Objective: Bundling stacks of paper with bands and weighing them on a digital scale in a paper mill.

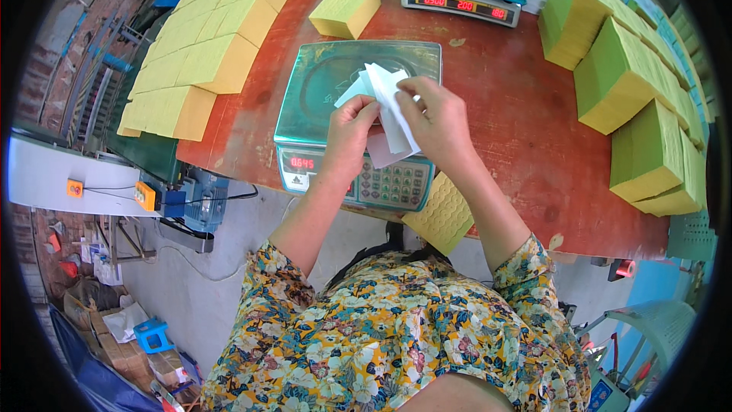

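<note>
Over the near digital scale (309, 95), I hold a small bunch of white paper slips (390, 111) between both hands. My left hand (352, 128) pinches the slips' left side, thumb and fingers pressed together. On the other side, the thumb and fingers of my right hand (438, 118) close on the upper right edge. Some slips fan out, and a paler one hangs low over the scale's keypad (393, 185). Whether any slip rests on the metal pan cannot be made out. Under the scale's right corner lies a yellow sheet with embossed circles (441, 217), partly covered by my right forearm.
Stacked yellow paper blocks (206, 57) line the table's left side; more stacks (629, 80) stand at the right. A single yellow block (345, 10) sits beyond the scale. A second scale (461, 4) bears another block at the back. The red table (526, 160) ends before me.
</note>
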A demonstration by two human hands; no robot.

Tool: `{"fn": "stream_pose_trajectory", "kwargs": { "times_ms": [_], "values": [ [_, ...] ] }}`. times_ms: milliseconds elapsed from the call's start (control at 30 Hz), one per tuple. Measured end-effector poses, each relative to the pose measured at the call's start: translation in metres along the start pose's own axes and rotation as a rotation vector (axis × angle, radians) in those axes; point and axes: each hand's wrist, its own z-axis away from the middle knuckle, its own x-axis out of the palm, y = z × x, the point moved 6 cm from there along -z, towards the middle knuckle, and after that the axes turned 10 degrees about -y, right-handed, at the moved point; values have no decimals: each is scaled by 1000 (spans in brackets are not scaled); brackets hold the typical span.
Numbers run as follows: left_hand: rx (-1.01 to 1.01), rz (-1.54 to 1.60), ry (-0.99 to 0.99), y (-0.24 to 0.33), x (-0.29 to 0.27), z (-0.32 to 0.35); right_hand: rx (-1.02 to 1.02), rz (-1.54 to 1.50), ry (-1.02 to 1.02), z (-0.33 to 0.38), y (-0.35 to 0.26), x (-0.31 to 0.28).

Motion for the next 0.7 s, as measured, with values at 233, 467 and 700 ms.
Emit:
{"fn": "stream_pose_trajectory", "kwargs": {
  "times_ms": [233,467,700],
  "values": [
    [66,-2,-10,8,9,-1,293,50,-160,-4,24,2],
    [400,-535,125,60,-2,41,66,-7,178,18,14,-29],
    [381,-429,-640,90,109,39,433,-88,461,150,85,-161]
  ]
}}
